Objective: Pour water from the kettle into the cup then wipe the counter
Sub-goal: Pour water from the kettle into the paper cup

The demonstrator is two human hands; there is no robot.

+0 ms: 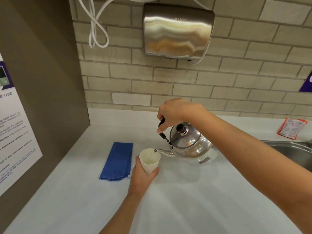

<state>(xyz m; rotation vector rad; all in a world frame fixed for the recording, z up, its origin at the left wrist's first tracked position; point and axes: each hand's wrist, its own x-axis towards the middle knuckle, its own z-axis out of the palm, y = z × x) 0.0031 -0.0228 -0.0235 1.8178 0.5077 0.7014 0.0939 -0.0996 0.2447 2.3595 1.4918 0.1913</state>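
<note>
A shiny steel kettle [189, 143] is tilted to the left above the white counter [185, 200], held by its black handle in my right hand [173, 112]. Its spout reaches over the rim of a white paper cup [150, 160], and a thin stream of water runs into the cup. My left hand [141, 176] grips the cup from below and holds it just above the counter. A folded blue cloth [118, 161] lies flat on the counter, left of the cup.
A steel sink [293, 152] is set into the counter at the right. A red and white packet [292, 128] lies behind it by the brick wall. A metal hand dryer [177, 31] hangs above. A brown side panel with a poster [15, 132] closes the left.
</note>
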